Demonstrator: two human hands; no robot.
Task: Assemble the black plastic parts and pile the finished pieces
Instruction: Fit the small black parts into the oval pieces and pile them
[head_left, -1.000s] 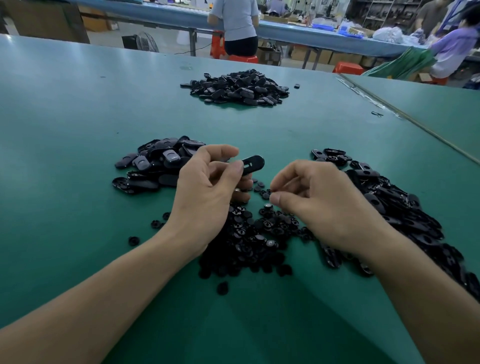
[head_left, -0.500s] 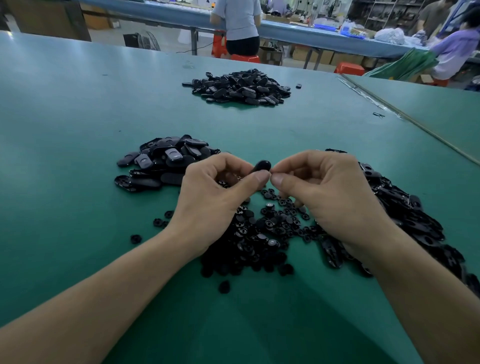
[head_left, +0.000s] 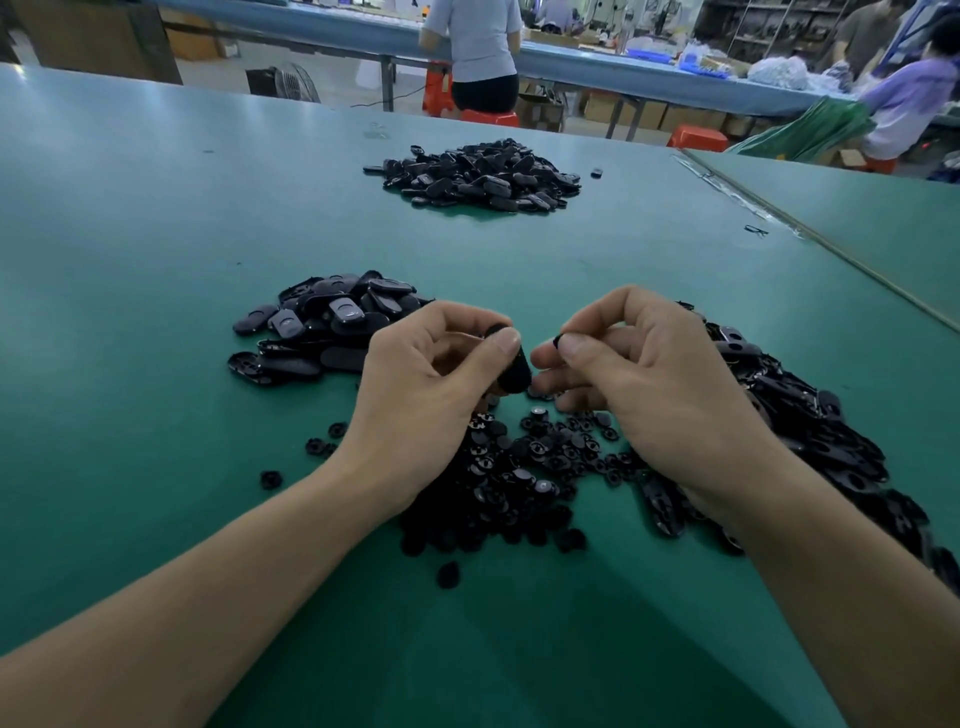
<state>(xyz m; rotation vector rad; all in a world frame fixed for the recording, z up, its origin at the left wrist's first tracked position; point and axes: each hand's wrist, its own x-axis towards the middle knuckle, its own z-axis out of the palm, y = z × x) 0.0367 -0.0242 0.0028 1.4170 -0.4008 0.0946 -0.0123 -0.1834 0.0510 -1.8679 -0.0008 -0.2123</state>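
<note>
A floor fan (head_left: 298, 83) stands beyond the green table (head_left: 156, 234).

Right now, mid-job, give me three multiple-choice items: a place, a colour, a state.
1. The small round parts lie: A between the wrists; B on a stool; C on the floor.
2. The table is: A red; B green; C white.
3. The right hand: A lies flat; B pinches a small black part; C grips a tool.
Key: 1 A, the heap lies between them; 2 B, green throughout; 3 B, thumb and forefinger close on it, while the left hand holds an oblong piece.
</note>
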